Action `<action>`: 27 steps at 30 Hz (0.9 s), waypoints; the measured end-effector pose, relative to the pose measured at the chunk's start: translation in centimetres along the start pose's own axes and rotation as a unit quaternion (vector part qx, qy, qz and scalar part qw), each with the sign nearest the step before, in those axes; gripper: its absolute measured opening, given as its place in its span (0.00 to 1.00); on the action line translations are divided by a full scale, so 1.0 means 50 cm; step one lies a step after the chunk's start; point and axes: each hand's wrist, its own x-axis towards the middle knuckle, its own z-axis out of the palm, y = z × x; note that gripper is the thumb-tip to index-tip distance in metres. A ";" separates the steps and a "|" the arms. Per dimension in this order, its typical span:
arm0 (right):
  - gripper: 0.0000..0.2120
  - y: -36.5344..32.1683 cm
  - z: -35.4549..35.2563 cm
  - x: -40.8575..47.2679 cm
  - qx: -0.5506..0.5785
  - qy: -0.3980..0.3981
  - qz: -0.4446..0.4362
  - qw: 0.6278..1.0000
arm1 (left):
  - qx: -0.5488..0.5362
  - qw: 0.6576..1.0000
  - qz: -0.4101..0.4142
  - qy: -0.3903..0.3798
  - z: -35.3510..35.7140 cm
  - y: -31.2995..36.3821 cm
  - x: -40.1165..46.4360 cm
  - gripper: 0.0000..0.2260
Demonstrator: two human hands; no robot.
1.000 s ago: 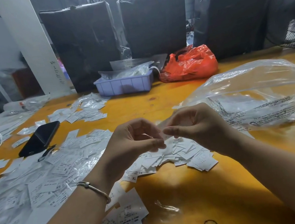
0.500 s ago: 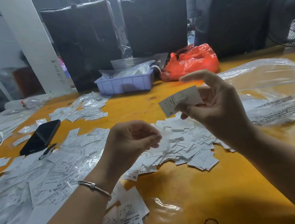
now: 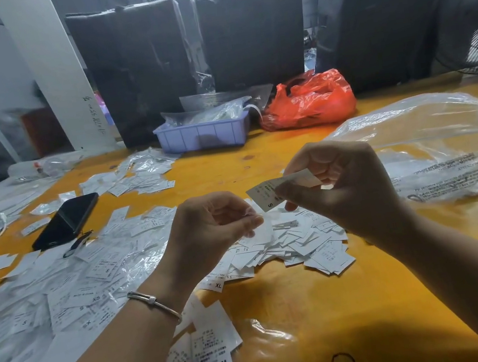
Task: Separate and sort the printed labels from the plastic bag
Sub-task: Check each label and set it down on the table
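head view: right hand (image 3: 343, 187) pinches a small white printed "s" label (image 3: 267, 196), thin, light and floppy, best gripped by an edge; left hand (image 3: 211, 230) pinches something clear.

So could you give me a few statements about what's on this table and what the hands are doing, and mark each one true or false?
1. The right hand pinches a label marked S. True.
2. The phone lies inside the blue tray. False: it lies on the table, left of the hands.
3. The red bag sits right of the blue tray. True.
4. The left hand rests flat on the table. False: its fingers are curled, pinching something thin above the label pile.
5. The label nearest the camera reads XL. False: M.
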 end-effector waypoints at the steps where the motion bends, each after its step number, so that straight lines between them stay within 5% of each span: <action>1: 0.04 0.001 0.001 -0.001 -0.004 -0.004 0.001 1.000 | -0.004 1.000 -0.002 -0.002 0.000 0.000 0.000 0.09; 15: 0.04 0.016 -0.011 0.004 -0.129 -0.048 -0.023 0.990 | -0.123 0.987 -0.094 -0.052 -0.010 0.000 0.003 0.09; 24: 0.04 0.037 -0.006 0.005 -0.095 -0.131 0.020 0.987 | -0.107 0.982 -0.115 -0.101 -0.005 0.005 0.001 0.13; 27: 0.06 0.036 -0.014 0.009 -0.048 -0.073 0.053 0.995 | -0.116 0.980 -0.125 -0.100 -0.008 0.006 0.002 0.13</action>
